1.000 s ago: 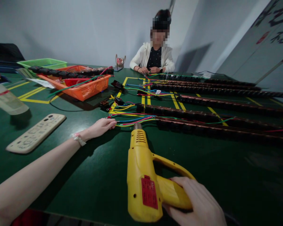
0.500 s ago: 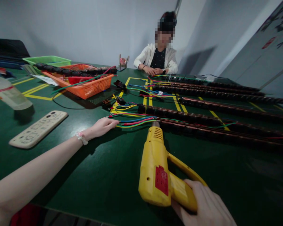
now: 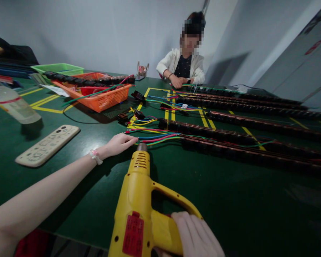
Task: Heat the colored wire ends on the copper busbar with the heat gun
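Note:
My right hand (image 3: 196, 233) is wrapped round the handle of a yellow heat gun (image 3: 132, 200). The gun's metal nozzle (image 3: 142, 147) points away from me, close to the wires just right of my left fingertips. My left hand (image 3: 119, 144) lies low over the table with its fingers pinched on the ends of the wires (image 3: 160, 137), which are blue, red and green-yellow. These wires run right into a long black bundle with copper-coloured strips (image 3: 216, 148). Small terminals at the wire ends show partly beside my left hand; the rest is hidden by the fingers.
More long black bundles (image 3: 230, 132) lie across the green table (image 3: 82, 200). To the left are a phone in a beige case (image 3: 48, 146), a bottle (image 3: 16, 107), an orange basket (image 3: 104, 100) and a green basket (image 3: 59, 67). A person (image 3: 183, 67) sits across the table.
The heat gun in my right hand has moved left along the wires, bringing its nozzle close to my left fingertips. My left hand keeps its hold on the wires.

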The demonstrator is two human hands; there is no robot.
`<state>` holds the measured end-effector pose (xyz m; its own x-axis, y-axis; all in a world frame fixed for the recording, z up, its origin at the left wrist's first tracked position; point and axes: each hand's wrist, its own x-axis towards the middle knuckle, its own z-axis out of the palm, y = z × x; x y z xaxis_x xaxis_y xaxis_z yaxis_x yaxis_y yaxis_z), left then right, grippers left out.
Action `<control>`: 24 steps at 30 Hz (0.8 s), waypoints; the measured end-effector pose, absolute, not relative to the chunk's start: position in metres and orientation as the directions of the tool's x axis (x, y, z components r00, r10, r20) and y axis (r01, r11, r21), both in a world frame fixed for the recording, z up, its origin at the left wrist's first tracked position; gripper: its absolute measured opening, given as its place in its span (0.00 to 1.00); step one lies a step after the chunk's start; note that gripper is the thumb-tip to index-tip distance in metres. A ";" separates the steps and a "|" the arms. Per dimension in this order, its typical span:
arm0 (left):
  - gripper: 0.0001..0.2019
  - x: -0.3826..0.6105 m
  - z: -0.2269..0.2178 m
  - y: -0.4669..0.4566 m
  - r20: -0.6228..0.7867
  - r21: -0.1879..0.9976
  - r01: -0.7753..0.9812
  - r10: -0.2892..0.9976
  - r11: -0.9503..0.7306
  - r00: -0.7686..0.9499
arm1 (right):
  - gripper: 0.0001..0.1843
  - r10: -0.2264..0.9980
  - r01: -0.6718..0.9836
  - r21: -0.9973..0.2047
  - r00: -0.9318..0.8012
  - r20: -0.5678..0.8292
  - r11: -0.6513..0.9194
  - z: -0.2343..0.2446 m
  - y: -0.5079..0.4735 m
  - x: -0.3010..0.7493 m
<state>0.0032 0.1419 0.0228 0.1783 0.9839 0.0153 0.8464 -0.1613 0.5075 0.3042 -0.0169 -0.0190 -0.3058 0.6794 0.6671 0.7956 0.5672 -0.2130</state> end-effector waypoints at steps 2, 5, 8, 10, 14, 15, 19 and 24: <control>0.31 0.003 0.022 0.142 0.014 0.521 0.841 0.987 -0.144 0.160 | 0.28 0.652 0.767 -0.229 -0.301 0.696 0.599 -0.021 -0.017 0.293; 0.32 0.002 0.020 0.143 0.014 0.540 0.834 0.992 -0.116 0.128 | 0.29 0.624 0.749 -0.218 -0.312 0.716 0.626 -0.016 -0.016 0.285; 0.32 0.002 0.020 0.144 0.013 0.552 0.826 0.991 -0.116 0.130 | 0.28 0.618 0.739 -0.180 -0.374 0.691 0.649 -0.005 -0.014 0.287; 0.32 0.001 0.019 0.144 0.009 0.553 0.825 0.991 -0.119 0.137 | 0.27 0.621 0.733 -0.182 -0.386 0.682 0.655 0.001 -0.013 0.289; 0.34 0.001 0.020 0.143 -0.009 0.551 0.828 0.991 -0.105 0.131 | 0.27 0.641 0.714 -0.237 -0.368 0.673 0.658 0.005 -0.011 0.292; 0.34 0.001 0.020 0.143 -0.011 0.549 0.829 0.991 -0.104 0.131 | 0.27 0.651 0.710 -0.250 -0.372 0.661 0.659 0.006 -0.010 0.294; 0.33 0.003 0.022 0.141 -0.003 0.518 0.844 0.987 -0.137 0.162 | 0.27 0.694 0.708 -0.295 -0.372 0.617 0.642 0.010 -0.007 0.305; 0.31 0.004 0.024 0.140 0.012 0.483 0.859 0.982 -0.171 0.189 | 0.23 0.761 0.720 -0.359 -0.357 0.541 0.594 0.016 -0.003 0.327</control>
<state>0.0038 0.1401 0.0243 0.1890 0.9819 0.0125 0.8585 -0.1714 0.4833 0.3268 -0.0034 0.0155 -0.3574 0.7611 0.5413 0.7204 0.5935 -0.3587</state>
